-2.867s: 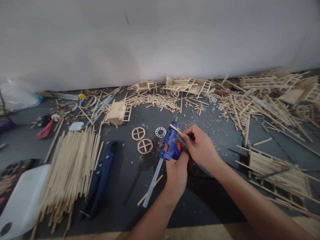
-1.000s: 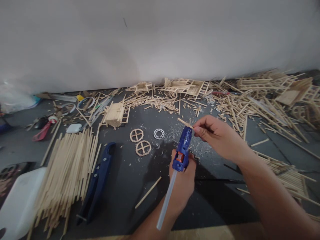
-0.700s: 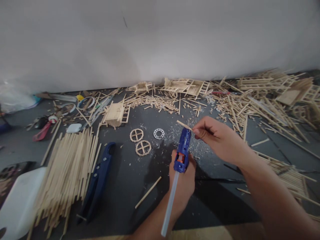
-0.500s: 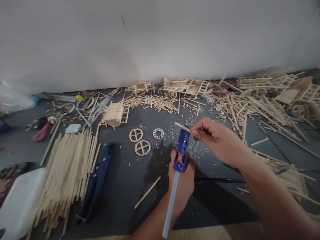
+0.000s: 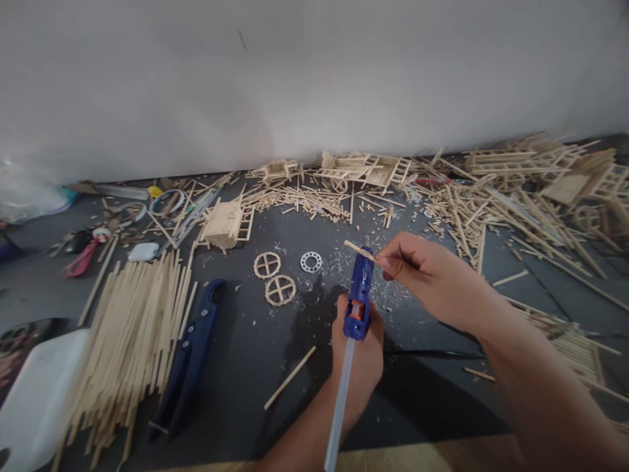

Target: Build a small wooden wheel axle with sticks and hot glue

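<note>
My left hand [image 5: 358,364] is closed around a blue glue gun [image 5: 358,293] whose nozzle points away from me; a clear glue stick [image 5: 339,410] juts out of its back toward me. My right hand [image 5: 427,278] pinches a short wooden stick [image 5: 360,252] and holds it across the gun's nozzle tip. Two small wooden wheels [image 5: 274,277] and a white ring [image 5: 311,262] lie on the dark mat to the left of the gun.
A pile of long wooden sticks [image 5: 132,334] and a dark blue cutter [image 5: 189,357] lie at the left, beside a white board [image 5: 34,400]. Small stick-built carts [image 5: 361,169] and scattered offcuts run along the wall. A stick panel [image 5: 565,341] lies at the right.
The glue gun has swung from lying sideways to pointing away from me. My right hand keeps the short stick at the nozzle; over the last second it has hardly shifted.
</note>
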A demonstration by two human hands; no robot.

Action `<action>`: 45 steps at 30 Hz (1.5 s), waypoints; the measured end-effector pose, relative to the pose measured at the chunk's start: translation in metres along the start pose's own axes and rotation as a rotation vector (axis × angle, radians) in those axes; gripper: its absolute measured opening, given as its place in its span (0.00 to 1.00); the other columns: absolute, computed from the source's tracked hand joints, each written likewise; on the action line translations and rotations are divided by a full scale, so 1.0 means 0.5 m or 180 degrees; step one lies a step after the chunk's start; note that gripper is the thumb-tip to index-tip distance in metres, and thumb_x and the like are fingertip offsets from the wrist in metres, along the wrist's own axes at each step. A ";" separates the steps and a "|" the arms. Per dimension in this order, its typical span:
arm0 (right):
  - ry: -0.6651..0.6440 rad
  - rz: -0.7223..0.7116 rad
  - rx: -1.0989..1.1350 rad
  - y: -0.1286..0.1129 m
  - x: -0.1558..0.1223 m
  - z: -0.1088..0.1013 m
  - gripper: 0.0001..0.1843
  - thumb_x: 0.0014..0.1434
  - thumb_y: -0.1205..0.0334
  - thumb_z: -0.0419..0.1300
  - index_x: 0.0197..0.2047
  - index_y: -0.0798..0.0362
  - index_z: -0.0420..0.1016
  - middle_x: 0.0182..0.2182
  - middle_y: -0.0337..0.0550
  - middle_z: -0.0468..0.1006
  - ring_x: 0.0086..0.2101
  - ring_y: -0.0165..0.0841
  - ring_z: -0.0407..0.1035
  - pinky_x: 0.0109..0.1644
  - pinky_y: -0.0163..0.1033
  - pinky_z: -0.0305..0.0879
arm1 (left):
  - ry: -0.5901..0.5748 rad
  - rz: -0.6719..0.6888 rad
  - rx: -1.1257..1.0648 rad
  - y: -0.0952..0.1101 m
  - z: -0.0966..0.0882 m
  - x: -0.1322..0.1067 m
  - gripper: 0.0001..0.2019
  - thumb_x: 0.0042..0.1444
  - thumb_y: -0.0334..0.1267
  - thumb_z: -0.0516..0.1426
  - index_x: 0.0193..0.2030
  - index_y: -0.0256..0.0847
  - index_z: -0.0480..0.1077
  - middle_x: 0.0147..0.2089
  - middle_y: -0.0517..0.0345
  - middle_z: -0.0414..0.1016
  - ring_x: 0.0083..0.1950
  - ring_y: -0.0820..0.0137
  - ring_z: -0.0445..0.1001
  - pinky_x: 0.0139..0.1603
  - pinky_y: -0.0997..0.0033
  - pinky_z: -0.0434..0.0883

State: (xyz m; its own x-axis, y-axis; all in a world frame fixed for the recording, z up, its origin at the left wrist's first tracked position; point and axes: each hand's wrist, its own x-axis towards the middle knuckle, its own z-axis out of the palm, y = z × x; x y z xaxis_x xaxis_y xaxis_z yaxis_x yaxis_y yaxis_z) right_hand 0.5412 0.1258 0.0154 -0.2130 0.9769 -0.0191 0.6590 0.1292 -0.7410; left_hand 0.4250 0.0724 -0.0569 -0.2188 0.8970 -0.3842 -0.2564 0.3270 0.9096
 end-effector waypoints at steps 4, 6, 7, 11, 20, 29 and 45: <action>-0.0078 -0.0030 -0.0109 -0.007 -0.002 0.003 0.12 0.64 0.54 0.49 0.33 0.50 0.66 0.26 0.38 0.73 0.26 0.31 0.64 0.29 0.35 0.58 | -0.0196 -0.0033 -0.0103 -0.012 -0.006 0.002 0.16 0.46 0.41 0.63 0.27 0.42 0.57 0.21 0.68 0.57 0.22 0.78 0.57 0.22 0.78 0.59; -0.0105 -0.0035 -0.0183 -0.011 -0.004 0.003 0.11 0.64 0.55 0.48 0.33 0.50 0.66 0.25 0.37 0.71 0.25 0.30 0.63 0.28 0.34 0.57 | -0.0201 -0.0093 -0.0093 -0.018 -0.007 0.002 0.16 0.46 0.42 0.63 0.28 0.42 0.57 0.21 0.68 0.57 0.21 0.78 0.57 0.21 0.78 0.58; -0.0117 -0.0042 -0.0203 -0.013 -0.005 0.003 0.11 0.64 0.56 0.48 0.32 0.50 0.66 0.24 0.37 0.71 0.24 0.29 0.62 0.28 0.34 0.56 | -0.0151 -0.0145 -0.0057 -0.019 -0.007 0.002 0.16 0.46 0.42 0.63 0.28 0.42 0.57 0.20 0.68 0.57 0.21 0.78 0.57 0.20 0.78 0.58; -0.0181 -0.0043 -0.0238 -0.018 -0.008 0.002 0.12 0.64 0.56 0.48 0.32 0.50 0.65 0.24 0.37 0.70 0.24 0.29 0.61 0.27 0.33 0.55 | -0.0146 -0.0150 0.0229 -0.011 -0.007 0.001 0.14 0.48 0.41 0.60 0.28 0.42 0.56 0.19 0.68 0.57 0.20 0.78 0.56 0.20 0.79 0.57; -0.0333 -0.0097 -0.0218 -0.019 -0.009 0.005 0.10 0.64 0.59 0.49 0.32 0.50 0.65 0.23 0.36 0.69 0.23 0.28 0.61 0.27 0.32 0.55 | -0.0222 0.0311 0.0658 -0.021 -0.016 0.007 0.12 0.53 0.40 0.57 0.27 0.41 0.57 0.20 0.66 0.56 0.21 0.77 0.57 0.22 0.77 0.57; -0.0702 0.0015 0.0325 -0.021 -0.004 0.018 0.09 0.63 0.60 0.50 0.32 0.50 0.66 0.26 0.37 0.72 0.27 0.28 0.64 0.29 0.32 0.57 | -0.0330 0.0462 0.0284 -0.006 -0.008 0.018 0.10 0.54 0.41 0.54 0.26 0.40 0.59 0.19 0.66 0.56 0.21 0.76 0.58 0.23 0.76 0.59; 0.0519 0.0882 0.1833 0.126 0.055 -0.003 0.12 0.54 0.53 0.62 0.28 0.51 0.66 0.21 0.35 0.67 0.20 0.24 0.57 0.22 0.33 0.52 | -0.0207 0.0461 0.0289 -0.007 -0.011 0.026 0.09 0.53 0.38 0.54 0.25 0.41 0.61 0.16 0.66 0.61 0.19 0.75 0.62 0.25 0.75 0.61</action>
State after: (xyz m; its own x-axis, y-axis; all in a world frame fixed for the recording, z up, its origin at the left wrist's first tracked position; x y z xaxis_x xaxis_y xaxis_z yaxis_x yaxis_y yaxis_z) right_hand 0.5776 0.1612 -0.0308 0.0506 0.9800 -0.1924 0.1726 -0.1983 -0.9648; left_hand 0.4182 0.0813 -0.0661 -0.1852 0.9530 -0.2396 -0.1400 0.2157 0.9664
